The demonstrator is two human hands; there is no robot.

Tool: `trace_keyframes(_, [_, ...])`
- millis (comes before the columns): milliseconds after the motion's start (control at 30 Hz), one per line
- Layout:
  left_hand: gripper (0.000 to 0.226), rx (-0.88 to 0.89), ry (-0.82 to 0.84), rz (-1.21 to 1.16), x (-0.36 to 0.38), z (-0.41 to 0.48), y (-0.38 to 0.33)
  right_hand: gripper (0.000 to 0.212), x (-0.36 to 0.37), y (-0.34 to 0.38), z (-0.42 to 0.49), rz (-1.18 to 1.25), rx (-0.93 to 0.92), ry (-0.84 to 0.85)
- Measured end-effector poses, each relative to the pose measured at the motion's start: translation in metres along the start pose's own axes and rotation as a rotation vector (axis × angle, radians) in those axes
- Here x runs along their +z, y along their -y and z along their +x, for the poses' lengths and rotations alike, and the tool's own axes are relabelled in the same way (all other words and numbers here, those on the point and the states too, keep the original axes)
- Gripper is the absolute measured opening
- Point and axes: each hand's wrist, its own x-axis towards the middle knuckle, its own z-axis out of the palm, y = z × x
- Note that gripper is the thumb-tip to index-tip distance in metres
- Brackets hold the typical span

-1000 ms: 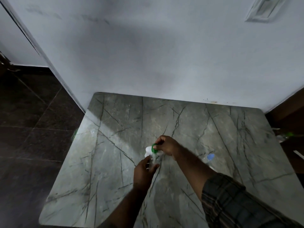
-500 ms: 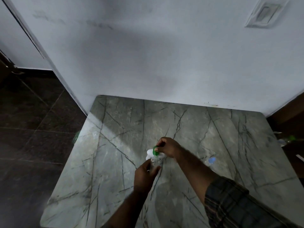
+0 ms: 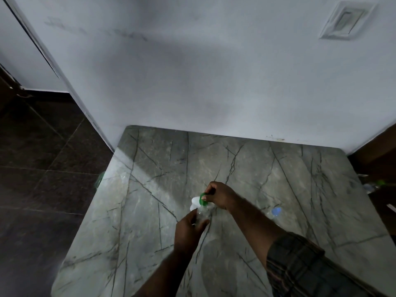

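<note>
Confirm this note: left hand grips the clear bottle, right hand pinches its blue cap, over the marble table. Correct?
No. The head view shows the cap pinched by the right hand is green, not blue. The left hand does grip the clear bottle over the marble table.

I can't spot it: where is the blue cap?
Head view: the blue cap lies on the marble table, right of centre, just right of the right forearm.
</note>
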Motion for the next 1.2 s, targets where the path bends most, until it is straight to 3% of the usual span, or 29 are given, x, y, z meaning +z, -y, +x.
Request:
trace_keyframes(667, [0.044,-0.015,0.004,0.022,-0.002,0.001,-0.001,0.021,0.005,-0.006,0.005,-0.011,-0.008,-0.032])
trace_keyframes(1200, [0.041,-0.007,0.025,0.029,-0.003,0.001,-0.004,0.015,0.004,-0.01,0.002,-0.043,-0.063,-0.025])
